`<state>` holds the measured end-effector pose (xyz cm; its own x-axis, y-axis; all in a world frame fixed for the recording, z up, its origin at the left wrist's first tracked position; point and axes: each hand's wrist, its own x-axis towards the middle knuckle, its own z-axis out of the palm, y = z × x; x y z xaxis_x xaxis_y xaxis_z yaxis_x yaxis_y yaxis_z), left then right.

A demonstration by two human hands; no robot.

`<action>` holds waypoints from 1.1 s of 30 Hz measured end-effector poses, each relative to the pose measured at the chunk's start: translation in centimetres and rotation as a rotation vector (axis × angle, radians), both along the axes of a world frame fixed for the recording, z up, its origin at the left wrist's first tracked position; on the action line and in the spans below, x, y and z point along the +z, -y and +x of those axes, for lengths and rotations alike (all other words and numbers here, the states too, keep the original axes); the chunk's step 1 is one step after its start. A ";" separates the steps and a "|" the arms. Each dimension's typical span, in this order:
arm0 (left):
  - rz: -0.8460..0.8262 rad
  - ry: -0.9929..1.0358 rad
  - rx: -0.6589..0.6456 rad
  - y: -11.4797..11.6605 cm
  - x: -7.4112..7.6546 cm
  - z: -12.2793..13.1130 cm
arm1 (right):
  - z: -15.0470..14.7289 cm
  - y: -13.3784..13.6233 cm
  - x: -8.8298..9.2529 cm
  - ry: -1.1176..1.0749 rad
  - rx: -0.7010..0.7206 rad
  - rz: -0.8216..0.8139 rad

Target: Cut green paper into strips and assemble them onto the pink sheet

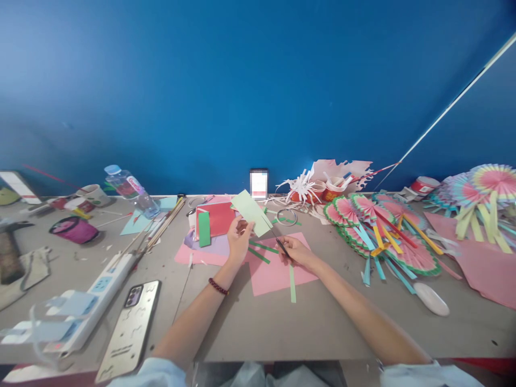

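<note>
Between finger and thumb of my left hand is a pale green sheet of paper, held tilted above the table. My right hand grips a pair of scissors, whose blades reach the lower right edge of that sheet, where a narrow strip runs along the cut. Under my hands lies a pink sheet, with dark green strips and a pale green strip on it. Left of my left hand, a green piece rests on a red packet.
Pink and green paper fans and a white computer mouse are on the right. At left lie a phone, a power strip and a tilted water bottle. Cups stand by the blue wall.
</note>
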<state>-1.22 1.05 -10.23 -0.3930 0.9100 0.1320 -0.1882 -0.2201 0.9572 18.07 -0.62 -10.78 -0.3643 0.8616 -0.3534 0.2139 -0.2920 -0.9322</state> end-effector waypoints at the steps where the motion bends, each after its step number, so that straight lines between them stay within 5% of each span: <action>1: 0.001 0.003 -0.001 0.0 0.0 0.0 | 0.0 0.0 -0.1 -0.002 -0.001 0.001; 33: -0.001 -0.028 0.004 -0.2 -0.6 -0.2 | 0.3 -0.5 -0.6 0.017 0.066 -0.022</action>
